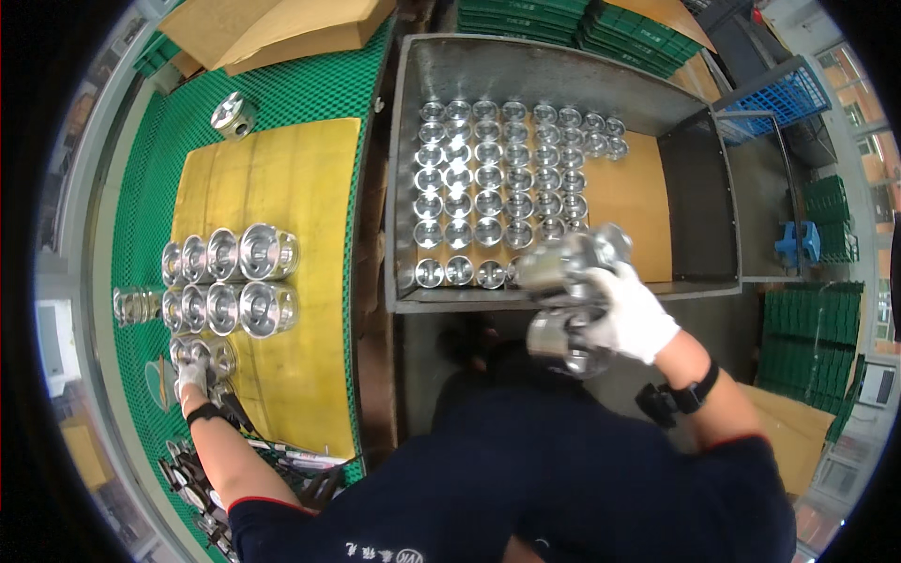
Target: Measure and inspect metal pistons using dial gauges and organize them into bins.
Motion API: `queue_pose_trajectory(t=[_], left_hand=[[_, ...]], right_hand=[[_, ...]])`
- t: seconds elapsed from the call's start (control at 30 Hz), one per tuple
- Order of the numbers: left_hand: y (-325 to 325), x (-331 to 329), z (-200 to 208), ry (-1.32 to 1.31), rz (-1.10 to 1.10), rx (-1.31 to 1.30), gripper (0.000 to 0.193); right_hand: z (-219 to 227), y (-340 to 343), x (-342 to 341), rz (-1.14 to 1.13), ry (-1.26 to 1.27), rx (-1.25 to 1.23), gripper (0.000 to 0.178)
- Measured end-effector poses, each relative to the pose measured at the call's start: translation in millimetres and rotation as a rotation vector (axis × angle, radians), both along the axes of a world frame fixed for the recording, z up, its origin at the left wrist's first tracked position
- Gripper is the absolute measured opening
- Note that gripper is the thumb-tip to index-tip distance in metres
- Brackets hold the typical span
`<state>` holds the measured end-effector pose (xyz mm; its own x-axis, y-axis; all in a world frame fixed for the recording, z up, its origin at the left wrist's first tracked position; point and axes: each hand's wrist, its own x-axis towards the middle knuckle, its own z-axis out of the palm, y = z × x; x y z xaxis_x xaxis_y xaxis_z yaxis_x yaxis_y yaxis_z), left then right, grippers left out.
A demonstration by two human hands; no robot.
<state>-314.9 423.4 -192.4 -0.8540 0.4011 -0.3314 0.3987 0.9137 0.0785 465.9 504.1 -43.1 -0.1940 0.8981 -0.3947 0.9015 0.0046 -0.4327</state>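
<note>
Blurred by motion, my right hand [631, 314] in a white glove grips several shiny metal pistons [561, 267] in a cluster over the near wall of a grey metal bin [526, 305]. Inside the bin, rows of upright pistons [488, 178] fill the left and middle. Far to the left, my gloved left hand [191, 377] has its fingers closed at a piston [221, 357] on the near left of a yellow mat [314, 206]. Two rows of pistons [267, 308] lie on their sides just beyond that hand.
One piston [233, 114] sits apart on green mesh [300, 89] near a cardboard box [300, 33]. Measuring tools [192, 479] lie at the near left. Green crates [812, 328], a blue basket [774, 98] and a blue stool [798, 242] stand at the right.
</note>
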Motion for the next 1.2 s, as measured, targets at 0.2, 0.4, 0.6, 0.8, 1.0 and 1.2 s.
queue_pose_trajectory(t=[0.2, 0.4, 0.6, 0.8, 1.0, 1.2], left_hand=[[-4.9, 67.1, 38.4, -0.047, -0.034, 0.003, 0.09], [-23.3, 74.5, 6.8, 0.038, -0.064, -0.042, 0.09], [-48.6, 210.7, 29.0, -0.364, 0.085, 0.454, 0.069], [-14.1, 492.2, 116.6, -0.585, 0.171, 0.662, 0.061], [122.1, 802.8, 160.8, -0.665, -0.02, 0.243, 0.063], [246.5, 980.9, 24.5, -1.277, -0.433, 0.243, 0.075]], right_hand=[[-4.4, -47.6, 110.9, -0.401, -0.144, -0.238, 0.073], [-43.7, -56.8, 229.4, -0.693, -0.041, -0.361, 0.089], [-62.8, -15.1, 340.6, -0.891, 0.464, -0.201, 0.08], [-108.5, 63.1, 483.7, -0.489, -0.025, -0.058, 0.081], [-196.7, 153.0, 562.4, -0.369, -0.178, -0.189, 0.074], [-294.1, 217.0, 618.8, -0.278, -0.126, -0.424, 0.07]])
